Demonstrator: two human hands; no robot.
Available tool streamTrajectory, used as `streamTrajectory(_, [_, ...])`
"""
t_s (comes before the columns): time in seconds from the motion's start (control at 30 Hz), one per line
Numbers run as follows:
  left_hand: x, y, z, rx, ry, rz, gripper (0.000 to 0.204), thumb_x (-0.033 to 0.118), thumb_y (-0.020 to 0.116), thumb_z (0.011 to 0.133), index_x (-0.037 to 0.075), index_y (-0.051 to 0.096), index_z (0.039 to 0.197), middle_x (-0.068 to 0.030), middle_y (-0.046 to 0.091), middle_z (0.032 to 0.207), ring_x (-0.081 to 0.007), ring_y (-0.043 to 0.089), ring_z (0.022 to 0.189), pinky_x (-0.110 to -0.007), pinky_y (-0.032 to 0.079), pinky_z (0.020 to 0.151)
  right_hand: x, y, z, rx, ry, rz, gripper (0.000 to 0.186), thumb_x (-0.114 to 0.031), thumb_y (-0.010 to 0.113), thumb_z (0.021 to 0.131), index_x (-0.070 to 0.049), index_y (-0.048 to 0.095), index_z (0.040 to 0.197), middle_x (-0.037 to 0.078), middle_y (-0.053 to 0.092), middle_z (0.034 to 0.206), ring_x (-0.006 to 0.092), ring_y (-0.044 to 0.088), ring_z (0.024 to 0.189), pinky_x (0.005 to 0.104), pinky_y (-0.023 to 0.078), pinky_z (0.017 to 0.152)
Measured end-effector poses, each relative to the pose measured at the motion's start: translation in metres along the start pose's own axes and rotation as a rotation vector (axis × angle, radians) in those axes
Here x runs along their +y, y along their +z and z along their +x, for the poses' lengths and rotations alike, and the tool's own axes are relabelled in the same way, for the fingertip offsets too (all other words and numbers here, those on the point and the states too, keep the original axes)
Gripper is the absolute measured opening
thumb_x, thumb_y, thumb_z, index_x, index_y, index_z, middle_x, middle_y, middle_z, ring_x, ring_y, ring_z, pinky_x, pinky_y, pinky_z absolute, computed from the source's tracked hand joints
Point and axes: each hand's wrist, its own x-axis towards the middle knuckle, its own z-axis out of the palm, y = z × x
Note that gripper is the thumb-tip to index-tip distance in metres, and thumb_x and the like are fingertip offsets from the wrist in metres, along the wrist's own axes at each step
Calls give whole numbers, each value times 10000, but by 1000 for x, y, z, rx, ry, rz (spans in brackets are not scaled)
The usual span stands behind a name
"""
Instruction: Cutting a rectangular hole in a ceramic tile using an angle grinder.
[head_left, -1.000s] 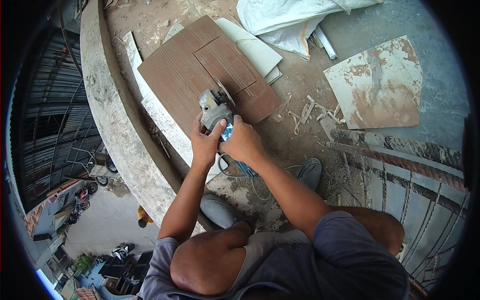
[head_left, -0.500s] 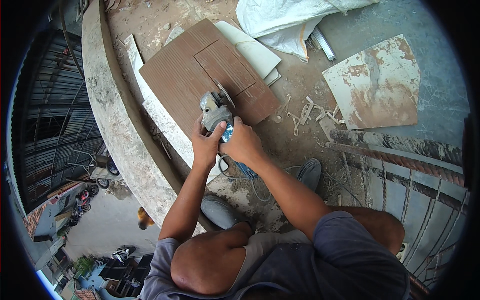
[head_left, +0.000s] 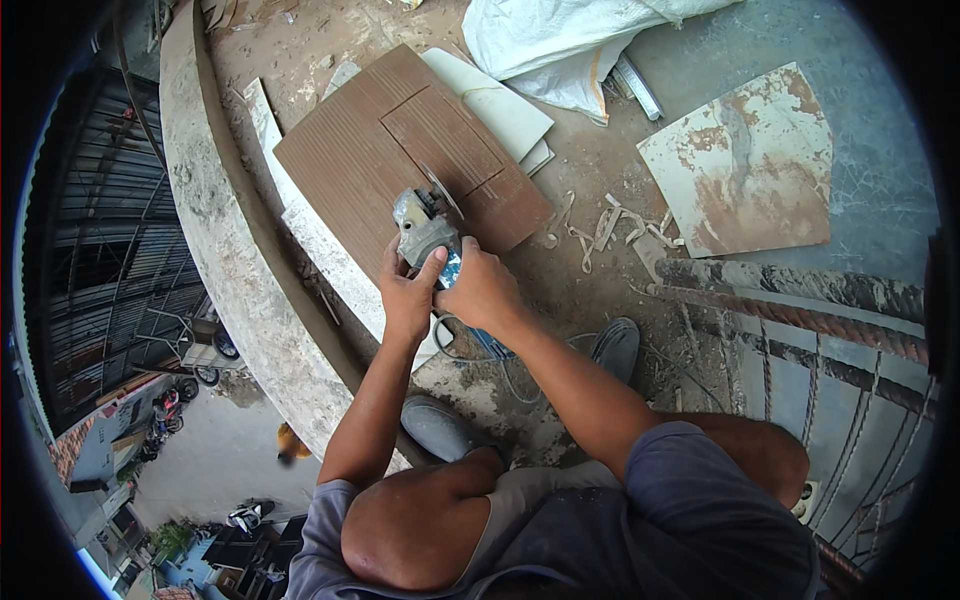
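Observation:
My left hand and my right hand are both wrapped round an angle grinder with a grey metal head and a blue body. Its thin disc stands on edge over a brown ribbed tile. A dark rectangular outline is scored into the tile, and the disc is at the outline's near left side. Whether the disc touches the tile, I cannot tell. The left fingers reach up beside the metal head, while the right hand covers much of the blue body.
White boards lie under the tile. A curved concrete ledge runs along the left, with a drop beyond it. Rusty rebar stands at right. A cable loops near my boots. A stained slab lies right, a white sack behind.
The whole view has shifted slightly. Both hands still hold the grinder, and its place over the tile is almost the same.

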Motion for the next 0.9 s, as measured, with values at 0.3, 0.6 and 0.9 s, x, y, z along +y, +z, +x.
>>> streamTrajectory(0.3, [4, 6, 0, -43, 44, 26, 647, 174, 729, 871, -48, 378, 1367, -168, 607, 1141, -202, 614, 988, -314, 508, 842, 2, -5, -1, 4, 14, 37, 651, -283, 773, 659, 56, 477, 1130, 297, 639, 1025, 447, 628, 988, 484, 514, 854])
streamTrajectory(0.6, [1, -61, 37, 616, 233, 754, 699, 431, 720, 852, -53, 464, 1286, -145, 535, 1048, -191, 534, 852, -318, 463, 782, 25, -46, 20, 118, 87, -4, 858, -259, 781, 638, 106, 398, 1314, 313, 604, 1130, 420, 608, 1070, 450, 503, 911])
streamTrajectory(0.9, [-22, -76, 39, 353, -85, 137, 589, 363, 657, 914, -73, 419, 1230, -200, 572, 1080, -275, 593, 958, -396, 502, 856, 30, -64, 25, 48, 37, -55, 812, -254, 782, 665, 88, 411, 1300, 306, 597, 1159, 413, 597, 1101, 467, 490, 933])
